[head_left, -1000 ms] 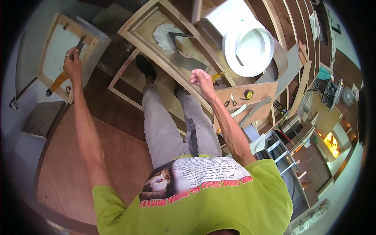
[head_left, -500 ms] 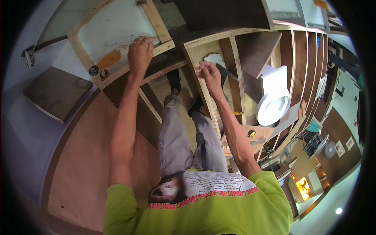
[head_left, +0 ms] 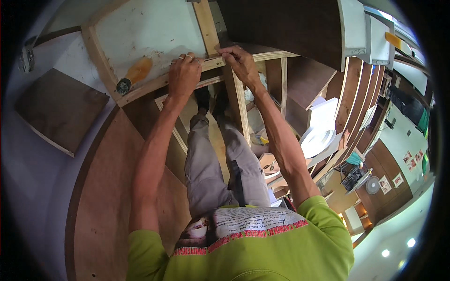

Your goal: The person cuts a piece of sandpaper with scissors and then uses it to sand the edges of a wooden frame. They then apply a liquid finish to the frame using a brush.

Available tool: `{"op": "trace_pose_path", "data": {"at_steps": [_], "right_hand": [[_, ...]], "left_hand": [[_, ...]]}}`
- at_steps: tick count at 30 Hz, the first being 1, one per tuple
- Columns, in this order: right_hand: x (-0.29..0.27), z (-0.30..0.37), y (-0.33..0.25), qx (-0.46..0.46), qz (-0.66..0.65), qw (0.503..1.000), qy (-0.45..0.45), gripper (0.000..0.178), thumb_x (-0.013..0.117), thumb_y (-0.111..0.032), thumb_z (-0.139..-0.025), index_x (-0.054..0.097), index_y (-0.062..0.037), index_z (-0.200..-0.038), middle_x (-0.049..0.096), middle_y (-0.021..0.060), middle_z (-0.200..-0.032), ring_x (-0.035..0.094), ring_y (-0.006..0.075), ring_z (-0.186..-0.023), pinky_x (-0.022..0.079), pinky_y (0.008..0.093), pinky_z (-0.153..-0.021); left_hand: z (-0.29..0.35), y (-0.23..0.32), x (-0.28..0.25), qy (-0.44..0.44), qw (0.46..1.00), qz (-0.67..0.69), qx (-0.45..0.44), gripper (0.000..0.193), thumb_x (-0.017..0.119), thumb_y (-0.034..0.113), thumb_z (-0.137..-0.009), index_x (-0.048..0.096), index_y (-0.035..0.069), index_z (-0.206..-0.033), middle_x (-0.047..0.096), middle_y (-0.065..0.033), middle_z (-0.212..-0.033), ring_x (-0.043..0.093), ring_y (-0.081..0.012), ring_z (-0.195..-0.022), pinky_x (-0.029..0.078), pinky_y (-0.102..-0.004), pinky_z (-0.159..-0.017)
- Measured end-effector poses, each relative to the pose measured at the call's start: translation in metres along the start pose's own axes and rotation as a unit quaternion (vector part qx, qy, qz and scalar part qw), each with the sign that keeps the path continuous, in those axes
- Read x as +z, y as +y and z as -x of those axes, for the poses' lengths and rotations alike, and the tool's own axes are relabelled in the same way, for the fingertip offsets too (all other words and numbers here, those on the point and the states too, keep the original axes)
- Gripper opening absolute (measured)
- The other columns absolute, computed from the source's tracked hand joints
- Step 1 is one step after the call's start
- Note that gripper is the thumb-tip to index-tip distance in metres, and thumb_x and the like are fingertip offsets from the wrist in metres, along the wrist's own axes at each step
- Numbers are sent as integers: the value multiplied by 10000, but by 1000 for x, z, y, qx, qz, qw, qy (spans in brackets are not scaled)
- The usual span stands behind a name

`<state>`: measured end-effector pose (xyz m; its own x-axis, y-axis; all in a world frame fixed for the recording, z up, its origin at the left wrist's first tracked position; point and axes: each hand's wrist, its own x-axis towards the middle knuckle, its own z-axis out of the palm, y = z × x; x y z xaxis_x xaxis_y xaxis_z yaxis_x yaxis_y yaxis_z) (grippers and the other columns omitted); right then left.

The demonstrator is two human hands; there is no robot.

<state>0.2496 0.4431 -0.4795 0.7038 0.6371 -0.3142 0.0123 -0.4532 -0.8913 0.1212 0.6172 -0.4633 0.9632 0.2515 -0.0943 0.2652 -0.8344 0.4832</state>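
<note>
Our right hand (head_left: 238, 64) has reached the wooden frame (head_left: 208, 29). We see an orange, dark-ended item (head_left: 139, 69) near its left corner, our left hand (head_left: 184, 75) bent over the near rail (head_left: 149, 88), our right at the right corner; whether either pinches anything, we cannot tell.

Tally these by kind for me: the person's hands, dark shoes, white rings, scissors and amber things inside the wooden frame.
Hands: 2 (left hand, right hand)
Dark shoes: 2
White ring: 1
Pair of scissors: 1
Amber thing inside the wooden frame: 1
Total: 7
</note>
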Motion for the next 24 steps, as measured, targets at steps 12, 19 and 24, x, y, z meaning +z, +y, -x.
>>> {"op": "trace_pose_path", "data": {"at_steps": [12,19,24], "right_hand": [[-5,8,0,75,-1,997,-12,265,632,-240,-965,695,-19,-1098,664,125,-1027,633,192,-950,482,294,-845],[-10,2,-5,72,16,996,-48,256,644,-212,-952,685,-2,-1092,667,140,-1035,649,230,-949,504,321,-843],[-7,8,-11,115,-36,992,-37,253,660,-185,-931,667,-15,-1118,664,143,-1037,636,281,-982,501,366,-879]], "left_hand": [[-6,-1,9,-13,992,125,-33,186,594,121,-924,751,63,-1005,665,-141,-1052,632,-331,-951,525,-432,-839],[-7,-5,-5,-71,974,201,-76,178,610,105,-913,739,74,-1032,677,-132,-1021,645,-323,-949,516,-406,-830],[-2,-13,-2,-84,959,255,-96,182,610,47,-902,721,48,-1046,684,-133,-1002,659,-309,-938,515,-393,-816]]}}
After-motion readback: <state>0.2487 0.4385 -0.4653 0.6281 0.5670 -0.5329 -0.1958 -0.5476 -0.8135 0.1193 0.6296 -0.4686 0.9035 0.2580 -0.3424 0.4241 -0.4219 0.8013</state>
